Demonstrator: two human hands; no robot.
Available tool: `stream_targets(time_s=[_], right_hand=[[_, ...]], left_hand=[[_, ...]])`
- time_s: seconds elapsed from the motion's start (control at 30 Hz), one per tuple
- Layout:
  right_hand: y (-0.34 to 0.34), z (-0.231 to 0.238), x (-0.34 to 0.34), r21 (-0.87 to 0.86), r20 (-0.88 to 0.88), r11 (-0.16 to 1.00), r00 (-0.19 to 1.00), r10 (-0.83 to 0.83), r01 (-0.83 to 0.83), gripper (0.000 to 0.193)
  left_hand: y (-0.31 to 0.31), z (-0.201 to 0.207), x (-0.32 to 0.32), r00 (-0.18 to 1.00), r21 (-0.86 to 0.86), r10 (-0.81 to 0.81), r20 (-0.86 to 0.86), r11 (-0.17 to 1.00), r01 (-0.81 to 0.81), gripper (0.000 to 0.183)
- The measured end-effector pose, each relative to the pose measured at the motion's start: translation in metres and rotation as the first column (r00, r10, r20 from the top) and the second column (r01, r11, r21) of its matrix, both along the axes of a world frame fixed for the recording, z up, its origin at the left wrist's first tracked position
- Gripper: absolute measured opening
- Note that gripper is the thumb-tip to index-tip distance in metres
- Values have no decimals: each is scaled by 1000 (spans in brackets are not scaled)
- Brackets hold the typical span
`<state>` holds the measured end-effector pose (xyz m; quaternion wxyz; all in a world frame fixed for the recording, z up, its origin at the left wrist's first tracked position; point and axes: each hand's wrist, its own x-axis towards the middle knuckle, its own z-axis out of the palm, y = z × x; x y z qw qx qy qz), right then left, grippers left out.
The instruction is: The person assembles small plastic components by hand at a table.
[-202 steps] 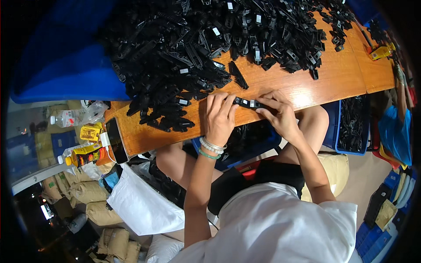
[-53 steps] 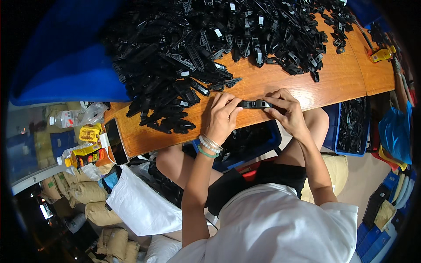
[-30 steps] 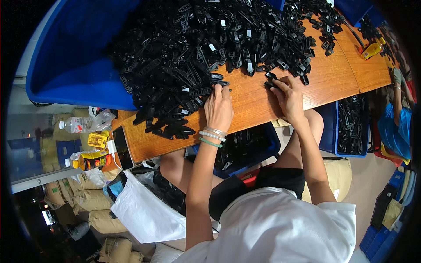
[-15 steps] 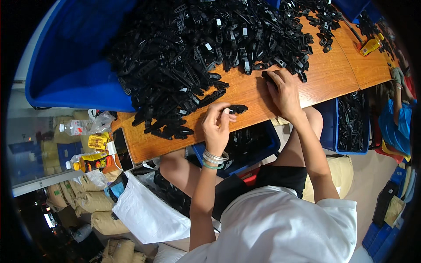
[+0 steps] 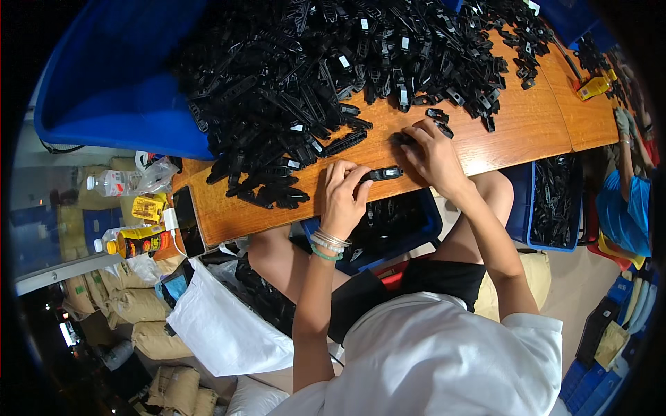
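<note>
My left hand [image 5: 343,197], with bracelets on its wrist, is closed in a pinch on one end of a slim black plastic piece [image 5: 386,173] above the table's near edge. To its right, my right hand [image 5: 436,161] has its fingers curled over another dark piece [image 5: 401,139], which is blurred and partly covered. Just past the right fingertips lie two small black pieces [image 5: 437,114]. A large heap of similar black plastic pieces [image 5: 291,83] spreads over the far side of the wooden table [image 5: 513,142].
A big blue bin [image 5: 111,104] leans at the left of the heap. Blue crates [image 5: 430,225] with black pieces stand below the table edge. Bottles [image 5: 142,241] and a phone [image 5: 186,216] are at the left end. Another person in blue [image 5: 624,201] is at the far right.
My right hand has drawn back left and nearer, and two black pieces now show beyond it. The piece in my left hand now sticks out further to the right.
</note>
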<state>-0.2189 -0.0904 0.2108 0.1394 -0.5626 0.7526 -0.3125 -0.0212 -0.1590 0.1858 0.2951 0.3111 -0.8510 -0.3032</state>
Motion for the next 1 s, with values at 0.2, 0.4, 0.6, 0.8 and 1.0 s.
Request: stream_targets(time_s=[0.2, 0.4, 0.6, 0.8, 1.0], right_hand=[[-4, -17, 2, -464, -174, 870, 980, 95, -166, 26], [6, -20, 12, -232, 329, 968, 944, -18, 99, 25], [18, -16, 2, -177, -81, 984, 997, -18, 4, 32], [19, -14, -1, -170, 53, 984, 997, 62, -53, 29], [31, -10, 4, -149, 253, 971, 942, 219, -185, 27]], left_hand=[[-1, -1, -1, 999, 24, -35, -35, 999, 36, 22], [-4, -1, 2, 998, 70, -43, -53, 996, 46, 21], [-6, -2, 0, 996, 50, -60, -71, 997, 63, 22], [-7, -3, 3, 996, 47, -62, -62, 997, 65, 23], [-6, -2, 3, 995, 61, -70, -73, 995, 75, 23]])
